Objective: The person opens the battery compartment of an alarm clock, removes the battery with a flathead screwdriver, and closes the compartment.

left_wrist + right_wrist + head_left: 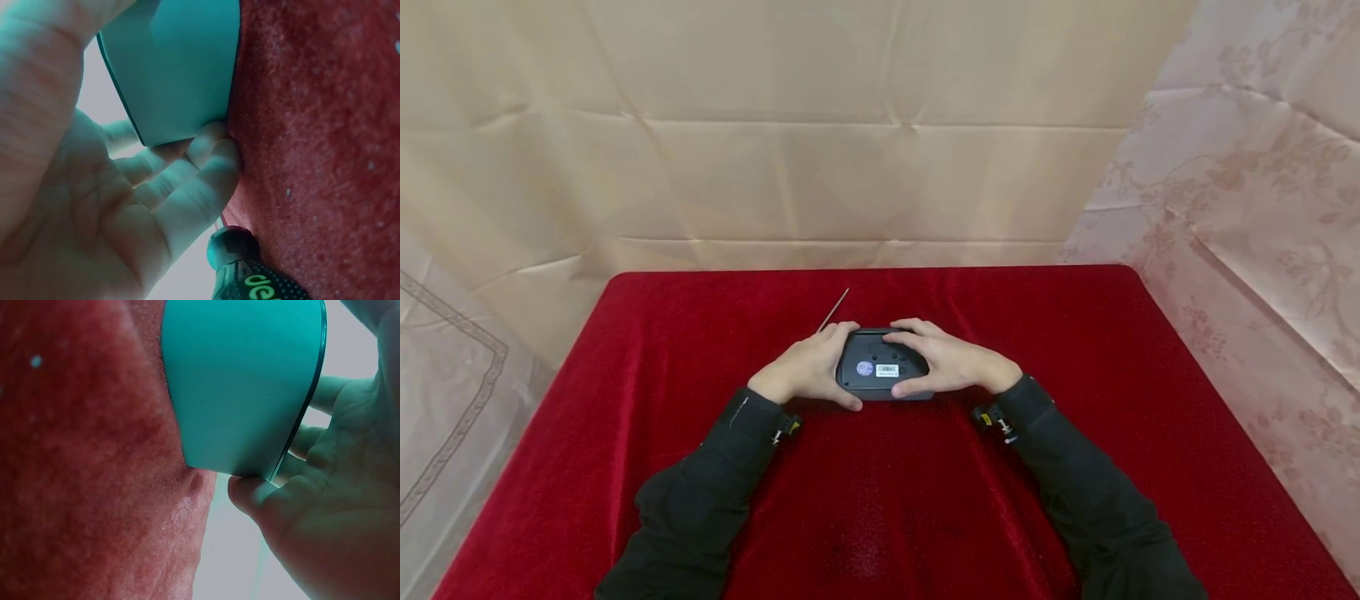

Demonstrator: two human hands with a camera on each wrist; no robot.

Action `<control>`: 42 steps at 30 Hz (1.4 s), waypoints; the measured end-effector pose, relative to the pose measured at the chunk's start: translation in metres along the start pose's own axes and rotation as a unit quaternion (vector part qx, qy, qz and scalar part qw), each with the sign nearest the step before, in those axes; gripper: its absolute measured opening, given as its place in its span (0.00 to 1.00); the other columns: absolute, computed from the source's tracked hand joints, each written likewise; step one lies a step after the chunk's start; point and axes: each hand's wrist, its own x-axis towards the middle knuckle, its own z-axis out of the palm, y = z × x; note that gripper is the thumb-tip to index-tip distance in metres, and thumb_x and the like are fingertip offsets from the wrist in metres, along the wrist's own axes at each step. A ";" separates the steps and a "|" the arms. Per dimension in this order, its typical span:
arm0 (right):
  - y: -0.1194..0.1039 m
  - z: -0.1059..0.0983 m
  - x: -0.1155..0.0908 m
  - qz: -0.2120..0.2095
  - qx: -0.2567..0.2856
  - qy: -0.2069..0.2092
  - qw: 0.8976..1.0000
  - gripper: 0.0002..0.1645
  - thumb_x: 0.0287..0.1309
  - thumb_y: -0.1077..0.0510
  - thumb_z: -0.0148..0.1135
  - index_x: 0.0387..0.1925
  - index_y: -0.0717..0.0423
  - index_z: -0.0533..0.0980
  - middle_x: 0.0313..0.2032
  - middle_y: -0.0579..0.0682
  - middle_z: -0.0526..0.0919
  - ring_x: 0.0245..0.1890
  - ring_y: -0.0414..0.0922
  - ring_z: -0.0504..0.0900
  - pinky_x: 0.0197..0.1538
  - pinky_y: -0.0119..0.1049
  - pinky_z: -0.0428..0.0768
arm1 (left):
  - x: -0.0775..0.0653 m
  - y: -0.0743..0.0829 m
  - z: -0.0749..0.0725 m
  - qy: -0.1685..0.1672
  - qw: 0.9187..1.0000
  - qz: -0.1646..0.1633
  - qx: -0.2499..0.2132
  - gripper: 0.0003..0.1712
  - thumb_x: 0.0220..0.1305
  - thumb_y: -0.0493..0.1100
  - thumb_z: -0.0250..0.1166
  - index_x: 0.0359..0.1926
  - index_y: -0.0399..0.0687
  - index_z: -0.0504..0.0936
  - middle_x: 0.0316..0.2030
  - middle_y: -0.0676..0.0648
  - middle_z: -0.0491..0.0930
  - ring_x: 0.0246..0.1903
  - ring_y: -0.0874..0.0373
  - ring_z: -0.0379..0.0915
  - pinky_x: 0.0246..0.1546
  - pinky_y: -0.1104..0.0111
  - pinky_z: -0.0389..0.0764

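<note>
A dark plastic device lies on the red cloth, its face with a white barcode label and a round pale sticker turned up. My left hand grips its left end, thumb on the near side and fingers round the far side. The right hand holds the other end, with the thumb near the front edge and fingers over the top and far edge. From the left wrist, the device's smooth side wall shows between thumb and fingers. Beside the left fingers lies a screwdriver with green lettering on its black handle.
The screwdriver's thin shaft points away behind the left hand. Red velvet cloth covers the table, with low folds in it. Beige hangings stand behind the far edge, and a floral one is at the right.
</note>
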 end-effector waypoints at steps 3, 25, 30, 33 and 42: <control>0.000 0.000 0.000 0.001 0.001 0.000 1.000 0.47 0.61 0.36 0.66 0.75 0.50 0.64 0.75 0.53 0.56 0.70 0.51 0.57 0.67 0.52 0.68 | 0.000 0.000 0.000 0.000 1.000 0.001 -0.002 0.63 0.41 0.55 0.85 0.73 0.50 0.57 0.58 0.46 0.71 0.52 0.52 0.71 0.53 0.55 0.77; 0.002 0.005 0.007 -0.001 -0.002 0.047 0.999 0.28 0.71 0.51 0.60 0.68 0.51 0.69 0.71 0.56 0.65 0.67 0.52 0.65 0.67 0.51 0.69 | 0.001 0.000 -0.001 -0.011 1.000 -0.002 0.017 0.71 0.41 0.59 0.83 0.78 0.41 0.52 0.62 0.42 0.69 0.55 0.50 0.70 0.56 0.54 0.76; 0.002 0.006 0.007 -0.002 0.001 0.048 0.999 0.28 0.71 0.51 0.60 0.68 0.51 0.69 0.71 0.56 0.65 0.67 0.52 0.65 0.67 0.51 0.69 | -0.001 0.001 -0.003 -0.017 1.000 -0.008 0.000 0.75 0.42 0.66 0.81 0.80 0.41 0.48 0.68 0.41 0.65 0.59 0.48 0.68 0.59 0.53 0.75; 0.002 0.006 0.007 -0.004 -0.001 0.047 0.999 0.28 0.71 0.51 0.60 0.68 0.52 0.69 0.71 0.57 0.66 0.67 0.53 0.65 0.67 0.51 0.69 | 0.000 0.001 -0.002 -0.013 1.000 -0.011 -0.008 0.72 0.45 0.71 0.76 0.79 0.42 0.50 0.66 0.42 0.67 0.57 0.50 0.69 0.56 0.55 0.77; 0.004 0.006 0.007 -0.012 -0.003 0.047 0.999 0.27 0.73 0.52 0.59 0.68 0.55 0.69 0.71 0.58 0.65 0.68 0.54 0.65 0.68 0.52 0.67 | 0.005 0.001 -0.002 0.012 1.000 -0.010 0.012 0.49 0.68 0.64 0.61 0.76 0.38 0.59 0.63 0.38 0.71 0.54 0.48 0.72 0.58 0.55 0.76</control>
